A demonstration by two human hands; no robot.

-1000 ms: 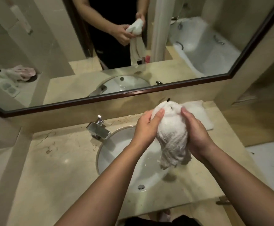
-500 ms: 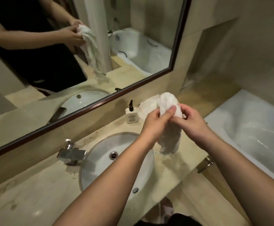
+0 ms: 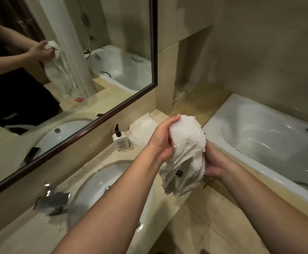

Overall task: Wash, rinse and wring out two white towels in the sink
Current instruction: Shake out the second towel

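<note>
towel 1: bunched white terry towel [image 3: 184, 154] up in the air, past the right edge of the table [image 3: 101, 154], not over the sink [image 3: 101, 187]
left hand [image 3: 161, 139]: fingers curled round the top
right hand [image 3: 216, 161]: grips the far side, fingers mostly hidden
risk: it probably drips on the floor tiles [image 3: 204, 222], slippery
towel 2: second towel [image 3: 143, 130] lies crumpled by the soap bottle [image 3: 119, 139]
feel: nubby loops, limp, heavy looking

I can't see most of my right hand [image 3: 215, 162]; its fingers sit behind the bunched towel [image 3: 185, 154]. The second towel [image 3: 143, 130], at ten o'clock from it, is partly covered by my left hand [image 3: 163, 137]. The tap [image 3: 53, 200] is smeared with motion blur.
</note>
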